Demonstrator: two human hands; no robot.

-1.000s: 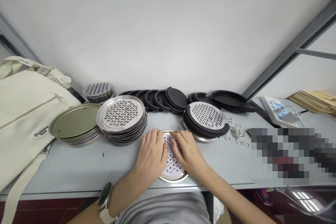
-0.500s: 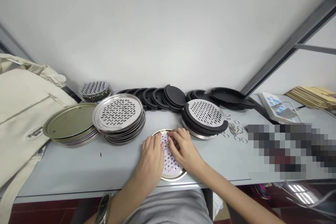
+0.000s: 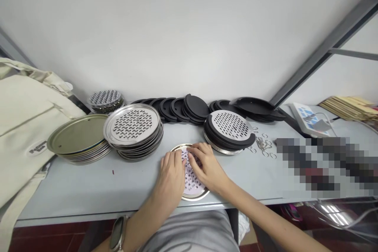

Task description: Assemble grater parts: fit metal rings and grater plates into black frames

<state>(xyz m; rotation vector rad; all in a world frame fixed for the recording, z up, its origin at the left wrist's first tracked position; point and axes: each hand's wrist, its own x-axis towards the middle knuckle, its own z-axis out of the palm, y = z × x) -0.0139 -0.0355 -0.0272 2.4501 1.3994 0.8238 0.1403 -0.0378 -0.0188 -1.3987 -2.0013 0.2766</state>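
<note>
A pale lilac grater disc (image 3: pixel 193 186) with punched holes lies inside a shiny round metal tray (image 3: pixel 196 198) near the table's front edge. My left hand (image 3: pixel 170 175) covers its left side, fingers close together and curled down onto the disc and rim. From the right, my right hand (image 3: pixel 209 168) bends its fingers over the far right part, thumb pointing inward. Both hands grip the disc and hide much of it, fingertips included. Just beyond my right hand stands a stack of black holders (image 3: pixel 208 130) topped with a silver grater disc (image 3: pixel 232 125).
To the left are stacked silver grater trays (image 3: pixel 132 125), olive and other round trays (image 3: pixel 81 134), small grater discs (image 3: pixel 104 98) and a cream bag (image 3: pixel 23 126). Black round holders (image 3: pixel 196 106) line the wall. Metal rings (image 3: pixel 262 143), a power strip (image 3: pixel 311 120) and wooden boards (image 3: pixel 350 108) lie right.
Both hands stay on the grater disc with almost no movement. The whole view has shifted very slightly.
</note>
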